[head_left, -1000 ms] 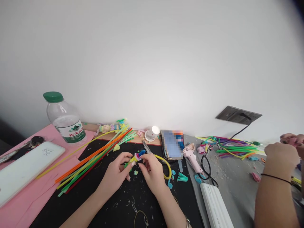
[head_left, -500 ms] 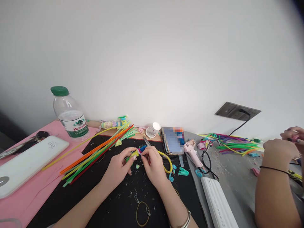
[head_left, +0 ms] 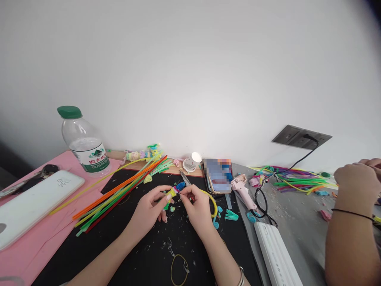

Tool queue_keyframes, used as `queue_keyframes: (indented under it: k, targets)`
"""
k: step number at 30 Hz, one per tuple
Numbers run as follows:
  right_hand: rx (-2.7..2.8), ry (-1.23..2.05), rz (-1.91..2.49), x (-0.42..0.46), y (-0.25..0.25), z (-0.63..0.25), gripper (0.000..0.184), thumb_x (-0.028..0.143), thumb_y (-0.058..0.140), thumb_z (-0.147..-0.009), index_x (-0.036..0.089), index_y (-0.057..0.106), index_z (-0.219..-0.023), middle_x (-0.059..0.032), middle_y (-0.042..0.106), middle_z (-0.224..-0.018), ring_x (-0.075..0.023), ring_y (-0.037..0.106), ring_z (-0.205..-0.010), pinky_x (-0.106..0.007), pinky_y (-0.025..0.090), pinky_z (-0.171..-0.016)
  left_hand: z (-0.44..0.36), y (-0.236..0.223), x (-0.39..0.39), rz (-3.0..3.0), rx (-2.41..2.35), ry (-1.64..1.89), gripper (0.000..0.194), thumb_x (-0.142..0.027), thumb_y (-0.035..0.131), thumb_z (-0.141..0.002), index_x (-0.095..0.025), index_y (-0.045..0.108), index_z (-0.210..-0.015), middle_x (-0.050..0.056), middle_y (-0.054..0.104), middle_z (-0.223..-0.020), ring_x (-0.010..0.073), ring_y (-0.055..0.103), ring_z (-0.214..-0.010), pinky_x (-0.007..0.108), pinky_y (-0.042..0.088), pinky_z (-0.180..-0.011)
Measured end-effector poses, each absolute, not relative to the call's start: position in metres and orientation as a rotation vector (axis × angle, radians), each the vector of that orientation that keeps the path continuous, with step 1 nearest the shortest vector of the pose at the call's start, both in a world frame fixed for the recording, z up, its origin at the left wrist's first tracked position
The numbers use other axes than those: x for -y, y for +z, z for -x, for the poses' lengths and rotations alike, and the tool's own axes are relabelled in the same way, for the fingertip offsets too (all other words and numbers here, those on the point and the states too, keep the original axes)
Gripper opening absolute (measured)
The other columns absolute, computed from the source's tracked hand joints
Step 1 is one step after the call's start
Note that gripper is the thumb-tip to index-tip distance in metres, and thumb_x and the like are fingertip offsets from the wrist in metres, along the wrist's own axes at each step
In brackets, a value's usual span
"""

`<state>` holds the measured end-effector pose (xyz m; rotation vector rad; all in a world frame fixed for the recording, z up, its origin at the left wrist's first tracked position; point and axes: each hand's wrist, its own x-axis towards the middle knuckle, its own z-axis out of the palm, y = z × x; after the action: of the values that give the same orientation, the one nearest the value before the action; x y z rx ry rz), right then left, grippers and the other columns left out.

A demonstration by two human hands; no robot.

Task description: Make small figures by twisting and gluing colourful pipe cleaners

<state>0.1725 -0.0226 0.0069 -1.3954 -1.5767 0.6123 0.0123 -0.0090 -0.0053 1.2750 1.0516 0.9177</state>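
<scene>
A small craft piece wound from yellow, green, pink and blue pipe cleaners [head_left: 173, 191] is held over the black mat [head_left: 149, 254]. My left hand [head_left: 150, 206] is closed around its lower part, thumb and fingertips pinching it. Its blue end points up and right. Close against its right side, my right hand [head_left: 195, 204] has thumb and index pressed together; what lies between them is too small to tell. A yellow pipe cleaner [head_left: 213, 202] curves out from behind my right hand. Scissors [head_left: 185, 177] lie just beyond the hands, partly hidden.
Left: loose pipe cleaners [head_left: 119, 194], a water bottle [head_left: 87, 147] and a white power bank [head_left: 41, 202]. Behind: a paper cup [head_left: 193, 162] and a phone [head_left: 218, 176]. Right: a pink glue gun [head_left: 245, 192], a white power strip [head_left: 276, 254] and another person's arm [head_left: 354, 222].
My right hand has drawn slightly right, away from the craft piece, so more of its blue end shows. The camera view has shifted a little.
</scene>
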Motion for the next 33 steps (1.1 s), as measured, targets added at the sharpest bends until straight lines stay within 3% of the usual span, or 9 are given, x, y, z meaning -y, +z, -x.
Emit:
queue_keyframes:
  k: [5,11,19,30,33]
  targets:
    - [1.318,0.902,1.325,0.018,0.001,-0.175,0.003,0.020,0.060,-0.073,0.019,0.059,-0.071,0.0011,0.061,-0.066,-0.0130,0.056,-0.061,-0.025,0.044,-0.059,-0.012,0.000,0.009,-1.212,-1.025,0.894,0.039,-0.043,0.054,-0.082,-0.018,0.053,-0.112,0.002,0.066,-0.080,0.0089,0.055,-0.041,0.022,0.038,-0.042]
    - [1.094,1.149,1.175,0.016,0.006,-0.178,0.022,0.019,0.071,-0.062,0.020,0.052,-0.073,0.0037,0.062,-0.062,-0.0112,0.056,-0.057,-0.024,0.043,-0.057,-0.012,0.002,0.012,-1.099,-0.973,0.860,0.039,-0.043,0.058,-0.081,-0.018,0.055,-0.112,0.002,0.066,-0.079,0.0076,0.053,-0.041,0.021,0.037,-0.042]
    - [1.056,1.248,1.093,0.015,0.007,-0.183,0.037,0.021,0.077,-0.059,0.020,0.052,-0.085,0.0073,0.060,-0.058,-0.0090,0.053,-0.053,-0.022,0.042,-0.056,-0.010,0.005,0.014,-0.990,-0.847,0.798,0.043,-0.043,0.060,-0.081,-0.018,0.054,-0.115,0.003,0.064,-0.079,0.0066,0.048,-0.042,0.022,0.036,-0.042]
    - [1.323,1.222,1.003,0.020,0.010,-0.187,0.036,0.018,0.071,-0.072,0.023,0.063,-0.106,0.0025,0.054,-0.076,-0.0094,0.046,-0.067,-0.022,0.040,-0.063,-0.007,0.011,0.015,-0.821,-0.698,0.696,0.034,-0.036,0.060,-0.084,-0.018,0.055,-0.111,0.004,0.063,-0.079,0.0021,0.039,-0.041,0.018,0.030,-0.041]
    - [1.380,1.206,0.998,0.021,0.011,-0.187,0.029,0.018,0.068,-0.075,0.023,0.064,-0.103,-0.0002,0.056,-0.086,-0.0111,0.049,-0.073,-0.024,0.042,-0.068,-0.007,0.009,0.015,-0.813,-0.678,0.684,0.033,-0.034,0.058,-0.085,-0.018,0.054,-0.113,0.004,0.063,-0.078,0.0025,0.040,-0.041,0.018,0.030,-0.041]
